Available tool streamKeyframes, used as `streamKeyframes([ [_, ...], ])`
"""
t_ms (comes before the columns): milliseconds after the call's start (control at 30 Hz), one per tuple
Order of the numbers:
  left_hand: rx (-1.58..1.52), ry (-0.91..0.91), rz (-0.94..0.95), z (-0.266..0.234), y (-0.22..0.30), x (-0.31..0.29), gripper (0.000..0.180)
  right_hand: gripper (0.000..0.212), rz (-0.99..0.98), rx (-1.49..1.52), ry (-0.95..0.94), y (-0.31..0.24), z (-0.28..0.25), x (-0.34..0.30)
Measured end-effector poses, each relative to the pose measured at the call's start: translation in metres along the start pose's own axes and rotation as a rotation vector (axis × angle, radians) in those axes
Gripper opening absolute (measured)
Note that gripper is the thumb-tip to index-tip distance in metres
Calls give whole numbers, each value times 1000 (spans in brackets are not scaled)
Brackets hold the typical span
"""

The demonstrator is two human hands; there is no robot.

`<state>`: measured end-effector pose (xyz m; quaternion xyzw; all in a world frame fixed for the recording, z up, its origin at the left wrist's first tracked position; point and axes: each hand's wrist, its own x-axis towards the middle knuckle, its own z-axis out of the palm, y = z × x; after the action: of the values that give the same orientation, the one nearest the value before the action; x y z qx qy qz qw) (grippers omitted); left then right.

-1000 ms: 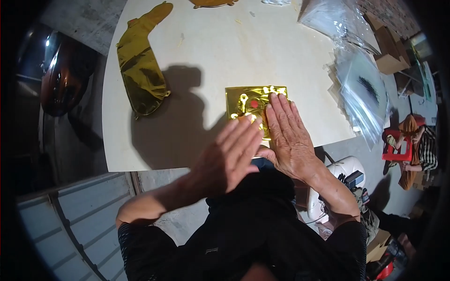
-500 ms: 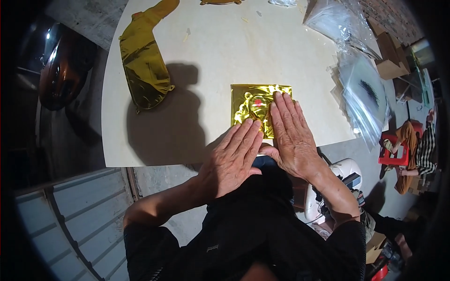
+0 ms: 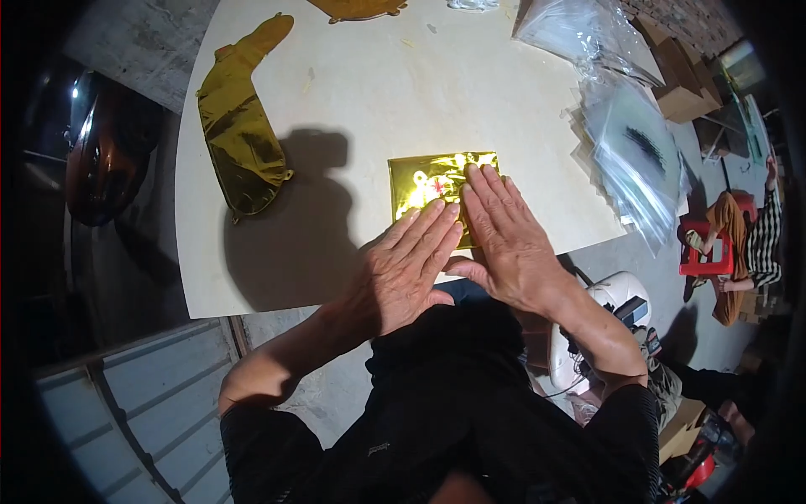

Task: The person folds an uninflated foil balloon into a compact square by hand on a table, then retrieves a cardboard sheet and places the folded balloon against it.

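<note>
A shiny gold foil square [image 3: 405, 178], folded flat and bearing a small red mark, lies near the front edge of the pale table. My left hand [image 3: 409, 265] rests palm down on its near left part, fingers stretched out. Flat across its right side lies my right hand [image 3: 509, 242], also with straight fingers and the thumb pointing toward the left hand. Both hands cover the square's near and right portions. Farther left on the table lies a long, bent gold foil balloon [image 3: 243, 139], flat and uninflated.
The wooden table [image 3: 369, 92] has another gold foil piece [image 3: 357, 8] at its far edge. Clear plastic bags [image 3: 634, 151] are piled along the right side, near a cardboard box [image 3: 684, 84]. A white padded seat [image 3: 617, 294] and a person beside a red stool [image 3: 703, 252] are on the right.
The view has shifted slightly, so the table's contents appear a little farther left. Both hands stay flat on the foil square, in nearly the same pose.
</note>
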<state>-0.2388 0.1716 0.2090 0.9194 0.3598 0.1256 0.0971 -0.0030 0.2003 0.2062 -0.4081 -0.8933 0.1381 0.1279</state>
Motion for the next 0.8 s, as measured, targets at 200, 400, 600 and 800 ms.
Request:
streamKeyframes([
  [200,-42,11,13,-5,-2,3,98,50,-220,-164,121,10,-28,-9],
  [400,-79,64,41,-9,-4,10,92,42,-300,-230,98,5,-25,-14],
  [600,-80,135,52,-7,-4,18,80,46,-316,-277,95,8,-21,-18],
  [800,-81,177,35,-5,-4,22,69,40,-307,-311,152,19,-18,-16],
])
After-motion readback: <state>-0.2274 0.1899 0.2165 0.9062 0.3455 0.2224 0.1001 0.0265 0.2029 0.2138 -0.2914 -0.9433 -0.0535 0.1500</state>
